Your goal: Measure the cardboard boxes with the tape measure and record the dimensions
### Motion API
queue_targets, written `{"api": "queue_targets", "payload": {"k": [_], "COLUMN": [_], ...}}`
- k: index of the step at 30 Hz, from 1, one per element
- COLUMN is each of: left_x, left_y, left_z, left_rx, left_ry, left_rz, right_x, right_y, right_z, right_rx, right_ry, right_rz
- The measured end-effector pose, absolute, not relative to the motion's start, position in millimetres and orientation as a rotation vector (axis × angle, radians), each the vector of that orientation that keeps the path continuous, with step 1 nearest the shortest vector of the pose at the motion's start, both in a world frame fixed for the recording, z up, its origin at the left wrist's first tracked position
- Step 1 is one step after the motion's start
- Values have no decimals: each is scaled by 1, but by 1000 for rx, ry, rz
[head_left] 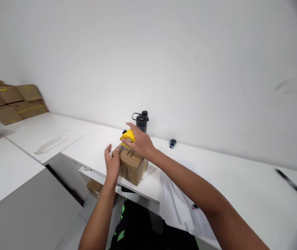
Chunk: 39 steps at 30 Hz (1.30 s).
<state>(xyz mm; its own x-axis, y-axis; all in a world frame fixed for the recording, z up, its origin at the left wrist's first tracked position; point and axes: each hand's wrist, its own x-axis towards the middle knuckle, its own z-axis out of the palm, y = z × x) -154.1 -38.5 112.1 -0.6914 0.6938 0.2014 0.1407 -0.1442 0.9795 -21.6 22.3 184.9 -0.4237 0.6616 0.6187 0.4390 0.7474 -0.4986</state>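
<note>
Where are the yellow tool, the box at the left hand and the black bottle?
Yellow tool (129,135): head view, on its casing.
Cardboard box (130,170): head view, on its printed side.
Black bottle (141,124): head view, on its body.

On the near side of the small brown cardboard carton (130,170) at the centre of the frame, dark printed characters (126,171) run inside an oval outline, starting with what looks like "22", the rest too blurred to make out. Smaller dark print (133,153) on the carton's top face is too small and smeared to read. At the lower middle of the frame, bright green marks (121,235) on the black cloth garment (136,222) cannot be read as letters either.
</note>
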Motion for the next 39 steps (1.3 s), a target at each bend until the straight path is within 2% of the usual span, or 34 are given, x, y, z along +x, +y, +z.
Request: {"api": "queue_targets", "payload": {"k": [2,4,7,9,12,15,18,21,24,27,29,32,36,39], "left_x": [-124,-89,-35,0,39,55,52,42,32,24,22,24,32,38], "left_y": [-66,-94,-116,-111,-85,-57,-41,-38,-41,-43,-43,-43,-37,-29], "left_z": [117,121,125,121,103,80,64,57,51,40,33,27,30,32], "left_rx": [1080,1392,1595,1536,1450,1563,1794,2079,2244,2324,2351,2347,2237,2161], "left_ry": [1701,1300,827,695,692,721,782,830,813,804,811,834,929,977], "left_rz": [2120,2173,1597,1304,1196,1008,717,578,487,457,482,516,535,595], "right_x": [23,65,112,138,179,226,257,267,272,278,278,266,224,181], "right_y": [3,-23,-61,-77,-87,-83,-74,-67,-65,-72,-79,-90,-97,-96], "right_z": [178,169,155,142,115,84,57,39,29,23,24,35,58,65], "right_rx": [-751,-665,-640,-670,-790,-1191,-1608,-1680,-1584,-1644,-1644,-1410,-1129,-989], "right_ry": [-1879,-1672,-1474,-1459,-1456,-1395,-1905,-2515,-2709,-2445,-2057,-1578,-1388,-1220], "right_rz": [408,448,424,425,413,225,224,137,-78,-21,182,425,512,699]}}
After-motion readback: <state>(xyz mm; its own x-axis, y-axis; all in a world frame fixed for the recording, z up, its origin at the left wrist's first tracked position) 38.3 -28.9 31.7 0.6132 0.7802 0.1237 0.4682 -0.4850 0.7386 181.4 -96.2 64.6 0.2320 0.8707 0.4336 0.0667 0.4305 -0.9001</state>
